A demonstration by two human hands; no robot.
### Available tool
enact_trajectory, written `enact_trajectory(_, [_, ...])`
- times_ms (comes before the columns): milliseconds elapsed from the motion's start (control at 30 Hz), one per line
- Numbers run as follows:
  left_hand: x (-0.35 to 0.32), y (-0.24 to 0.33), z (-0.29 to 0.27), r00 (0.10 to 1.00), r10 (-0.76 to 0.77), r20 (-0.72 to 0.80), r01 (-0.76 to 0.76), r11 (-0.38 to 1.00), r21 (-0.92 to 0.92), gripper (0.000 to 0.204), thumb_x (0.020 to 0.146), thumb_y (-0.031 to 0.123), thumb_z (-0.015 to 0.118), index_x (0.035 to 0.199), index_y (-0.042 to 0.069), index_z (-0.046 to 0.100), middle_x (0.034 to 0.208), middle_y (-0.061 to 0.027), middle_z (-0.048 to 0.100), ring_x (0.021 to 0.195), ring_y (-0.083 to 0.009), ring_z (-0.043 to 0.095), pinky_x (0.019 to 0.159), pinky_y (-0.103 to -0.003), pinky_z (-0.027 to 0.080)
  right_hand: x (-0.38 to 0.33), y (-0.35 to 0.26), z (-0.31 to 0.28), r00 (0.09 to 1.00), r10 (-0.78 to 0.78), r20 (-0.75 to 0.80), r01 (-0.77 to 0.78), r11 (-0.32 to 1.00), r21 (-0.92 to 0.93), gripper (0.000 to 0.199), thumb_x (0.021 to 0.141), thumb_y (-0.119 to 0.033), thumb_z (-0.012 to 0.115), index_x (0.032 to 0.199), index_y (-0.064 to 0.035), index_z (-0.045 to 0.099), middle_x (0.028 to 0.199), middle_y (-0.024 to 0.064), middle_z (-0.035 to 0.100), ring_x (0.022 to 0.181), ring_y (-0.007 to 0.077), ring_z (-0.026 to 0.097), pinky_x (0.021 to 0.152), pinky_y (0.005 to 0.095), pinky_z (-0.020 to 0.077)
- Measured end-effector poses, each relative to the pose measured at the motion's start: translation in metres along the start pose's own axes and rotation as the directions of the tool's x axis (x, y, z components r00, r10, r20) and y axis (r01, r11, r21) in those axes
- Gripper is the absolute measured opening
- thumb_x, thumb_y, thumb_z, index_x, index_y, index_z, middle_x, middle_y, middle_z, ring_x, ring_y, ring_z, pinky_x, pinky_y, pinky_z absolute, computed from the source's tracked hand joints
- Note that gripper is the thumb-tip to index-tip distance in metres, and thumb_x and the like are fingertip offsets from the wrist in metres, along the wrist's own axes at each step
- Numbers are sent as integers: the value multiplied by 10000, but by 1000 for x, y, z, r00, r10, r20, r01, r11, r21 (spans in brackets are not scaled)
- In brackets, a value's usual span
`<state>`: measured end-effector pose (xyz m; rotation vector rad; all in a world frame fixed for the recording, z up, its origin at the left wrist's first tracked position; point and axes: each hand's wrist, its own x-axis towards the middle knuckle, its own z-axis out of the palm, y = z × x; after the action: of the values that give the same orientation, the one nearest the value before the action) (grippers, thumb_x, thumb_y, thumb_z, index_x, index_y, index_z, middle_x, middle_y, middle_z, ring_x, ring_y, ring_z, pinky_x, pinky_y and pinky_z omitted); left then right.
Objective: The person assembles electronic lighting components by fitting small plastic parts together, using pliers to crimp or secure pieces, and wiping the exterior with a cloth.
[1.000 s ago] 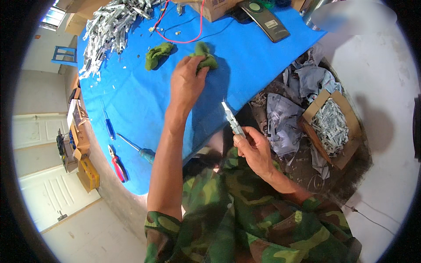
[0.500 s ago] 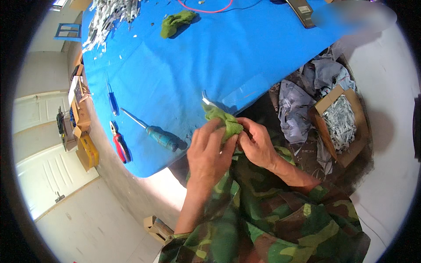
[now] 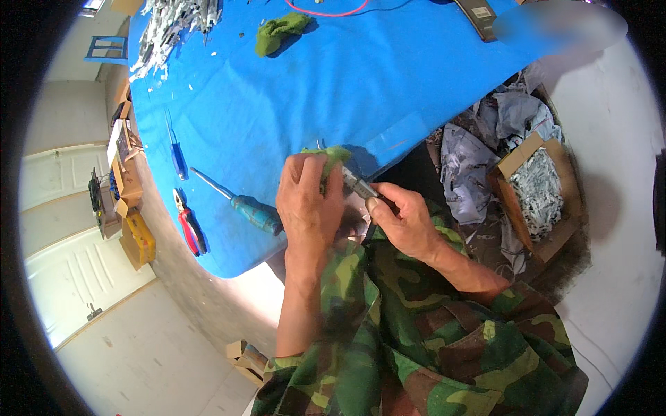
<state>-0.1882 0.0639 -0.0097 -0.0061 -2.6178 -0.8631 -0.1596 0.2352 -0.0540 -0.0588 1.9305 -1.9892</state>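
My left hand (image 3: pixel 305 194) is closed round a green cloth (image 3: pixel 336 155), which is wrapped about the far part of a narrow silver-grey strip-like piece (image 3: pixel 357 183). What exactly this piece is cannot be made out. Its near end sits pinched between the thumb and fingers of my right hand (image 3: pixel 406 222). Both hands are just over the near edge of the blue-covered table (image 3: pixel 277 111). To their left lies a large screwdriver (image 3: pixel 253 213) with a teal handle. Beyond it are a thinner blue-handled screwdriver (image 3: pixel 178 158) and red-and-black pliers (image 3: pixel 189 230).
A second green cloth (image 3: pixel 277 33) lies farther back, near a heap of silver-white strips (image 3: pixel 170 35). A dark flat device (image 3: pixel 476 17) rests at the far right. On the floor to the right are a cardboard box (image 3: pixel 517 161) of similar strips and grey plastic bags (image 3: pixel 463 173).
My left hand has moved left and slightly up with the cloth, away from my right hand. More of the silver-grey piece now shows between them.
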Motion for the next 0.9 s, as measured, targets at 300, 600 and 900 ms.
enact_trajectory(300, [6, 19, -16, 993, -114, -14, 114, 993, -21, 205, 866, 27, 805, 1059, 17, 739, 1000, -160, 720, 896, -345, 717, 780, -401, 567, 8, -7, 3, 998, 47, -40, -48, 998, -41, 250, 1016, -188, 638, 1114, 34, 699, 762, 118, 673, 686, 129, 603, 630, 346, 498])
enact_trajectory(600, [-21, 29, -6, 992, 58, 110, -61, 998, 25, 181, 877, 36, 794, 1045, 21, 730, 1000, -158, 705, 902, -356, 708, 783, -427, 572, 8, -8, 3, 996, -73, -46, 69, 994, -90, 256, 1031, -112, 664, 1214, 66, 690, 880, 99, 736, 760, 97, 630, 649, 298, 526])
enact_trajectory(900, [21, -14, -8, 1000, 10, 4, -11, 978, 209, 129, 926, 83, 762, 991, -14, 707, 946, -181, 680, 849, -389, 679, 747, -438, 542, 3, -10, 10, 961, -261, -86, 234, 941, -243, 225, 959, -122, 689, 1145, 4, 699, 848, 247, 688, 785, 452, 694, 652, 459, 539])
